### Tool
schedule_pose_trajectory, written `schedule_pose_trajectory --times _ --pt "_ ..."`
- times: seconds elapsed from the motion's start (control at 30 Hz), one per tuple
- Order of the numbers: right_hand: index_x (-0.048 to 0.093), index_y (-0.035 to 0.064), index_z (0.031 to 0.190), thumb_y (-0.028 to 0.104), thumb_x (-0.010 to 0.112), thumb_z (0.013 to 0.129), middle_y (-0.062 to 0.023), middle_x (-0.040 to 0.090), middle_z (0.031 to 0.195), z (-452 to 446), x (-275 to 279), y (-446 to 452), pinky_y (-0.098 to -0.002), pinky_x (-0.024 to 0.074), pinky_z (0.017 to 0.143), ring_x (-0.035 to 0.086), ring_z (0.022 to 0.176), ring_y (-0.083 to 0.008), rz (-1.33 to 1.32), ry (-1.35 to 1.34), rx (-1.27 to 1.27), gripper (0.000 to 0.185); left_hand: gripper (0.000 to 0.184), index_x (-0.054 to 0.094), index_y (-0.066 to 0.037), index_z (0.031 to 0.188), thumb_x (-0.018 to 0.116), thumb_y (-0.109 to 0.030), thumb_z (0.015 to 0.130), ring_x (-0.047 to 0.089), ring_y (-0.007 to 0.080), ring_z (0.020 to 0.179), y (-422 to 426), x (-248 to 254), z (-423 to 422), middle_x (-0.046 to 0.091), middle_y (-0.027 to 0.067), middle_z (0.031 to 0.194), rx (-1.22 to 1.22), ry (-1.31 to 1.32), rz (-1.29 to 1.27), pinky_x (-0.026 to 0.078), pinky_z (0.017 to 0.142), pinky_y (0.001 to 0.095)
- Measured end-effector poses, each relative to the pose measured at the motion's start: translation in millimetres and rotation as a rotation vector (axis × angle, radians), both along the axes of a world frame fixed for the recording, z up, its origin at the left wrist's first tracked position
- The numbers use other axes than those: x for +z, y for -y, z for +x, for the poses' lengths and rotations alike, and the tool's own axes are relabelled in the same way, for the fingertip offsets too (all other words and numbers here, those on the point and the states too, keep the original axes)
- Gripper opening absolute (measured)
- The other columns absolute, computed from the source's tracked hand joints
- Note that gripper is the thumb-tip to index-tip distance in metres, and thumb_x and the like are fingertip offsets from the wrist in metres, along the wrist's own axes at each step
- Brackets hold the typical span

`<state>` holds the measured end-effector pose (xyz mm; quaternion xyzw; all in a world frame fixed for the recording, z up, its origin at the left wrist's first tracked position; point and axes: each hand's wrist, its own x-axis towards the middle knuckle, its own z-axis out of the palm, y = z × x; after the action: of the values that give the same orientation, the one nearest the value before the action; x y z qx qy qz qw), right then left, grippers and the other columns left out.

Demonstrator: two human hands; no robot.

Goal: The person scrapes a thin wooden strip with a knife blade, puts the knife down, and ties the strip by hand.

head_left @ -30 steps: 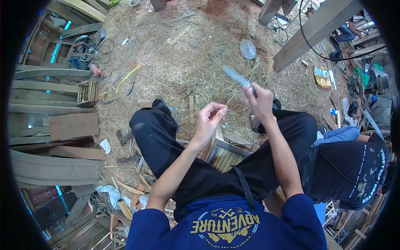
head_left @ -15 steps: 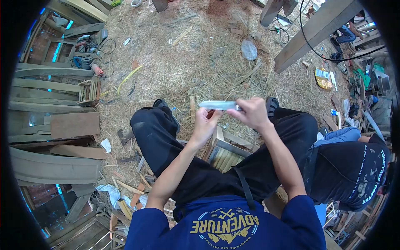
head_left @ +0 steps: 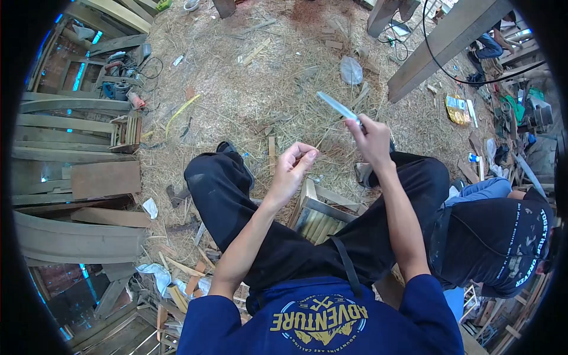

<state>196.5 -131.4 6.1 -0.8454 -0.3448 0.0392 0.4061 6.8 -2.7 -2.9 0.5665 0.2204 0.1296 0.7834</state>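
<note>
A thin sliver of wood (head_left: 321, 140) sticks out from the pinched fingertips of my left hand (head_left: 291, 170), pointing up and to the right. My right hand (head_left: 374, 142) is closed round the handle of a knife (head_left: 337, 106), whose pale blade points up and to the left, apart from the sliver. Between my knees, below both hands, stands a wooden box (head_left: 319, 218) with slats in it.
Straw and shavings cover the ground (head_left: 236, 112). A slanted wooden post (head_left: 444, 53) rises at upper right. To my right sits a person in a dark shirt (head_left: 497, 242). Planks (head_left: 77, 236) and power tools (head_left: 115, 90) line the left side.
Half a second ago the knife blade lay level across my left fingertips. It has since swung up and away to the right with my right hand, and the sliver shows again.
</note>
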Motion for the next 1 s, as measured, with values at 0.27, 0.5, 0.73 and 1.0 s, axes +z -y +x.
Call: schedule_pose_trajectory --times 0.27,0.5,0.73,1.0 --pt "0.061 0.0056 0.072 0.043 0.073 0.087 -0.0111 0.051 0.051 -15 -13 -1 -0.0381 0.0425 0.046 0.055 0.044 -0.0277 0.007 0.206 0.235 0.043 0.015 0.061 -0.008 0.105 0.059 -0.023 0.102 0.035 -0.0007 0.061 -4 8 -3 0.047 -0.0092 0.075 -0.016 -0.058 -0.187 0.026 0.051 0.0177" --pt "0.060 0.0073 0.070 0.044 0.074 0.086 -0.0118 0.053 0.052 -25 -5 2 -0.0379 0.0439 0.047 0.058 0.046 -0.0272 -0.042 0.228 0.446 0.043 0.017 0.061 -0.006 0.113 0.056 -0.018 0.102 0.041 0.0006 0.064 -5 1 -5 0.053 -0.0049 0.081 -0.027 -0.073 -0.161 0.031 0.054 0.0181" --pt "0.061 0.0041 0.074 0.038 0.069 0.092 -0.0137 0.054 0.054 -10 -2 1 -0.0384 0.0433 0.048 0.059 0.048 -0.0304 0.017 0.095 0.250 0.039 0.037 0.055 -0.002 0.136 0.055 -0.011 0.100 0.040 0.0007 0.059 -6 4 -6 0.058 0.0000 0.083 -0.095 0.003 -0.096 0.030 0.050 0.0182" --pt "0.062 0.0043 0.078 0.036 0.063 0.096 -0.0156 0.055 0.060 -17 -6 1 -0.0405 0.0441 0.052 0.059 0.054 -0.0318 -0.030 -0.031 0.255 0.037 0.041 0.051 -0.002 0.142 0.047 -0.009 0.101 0.037 0.0007 0.059 -9 6 -4 0.063 0.0029 0.090 -0.094 -0.032 -0.200 0.031 0.051 0.0176"
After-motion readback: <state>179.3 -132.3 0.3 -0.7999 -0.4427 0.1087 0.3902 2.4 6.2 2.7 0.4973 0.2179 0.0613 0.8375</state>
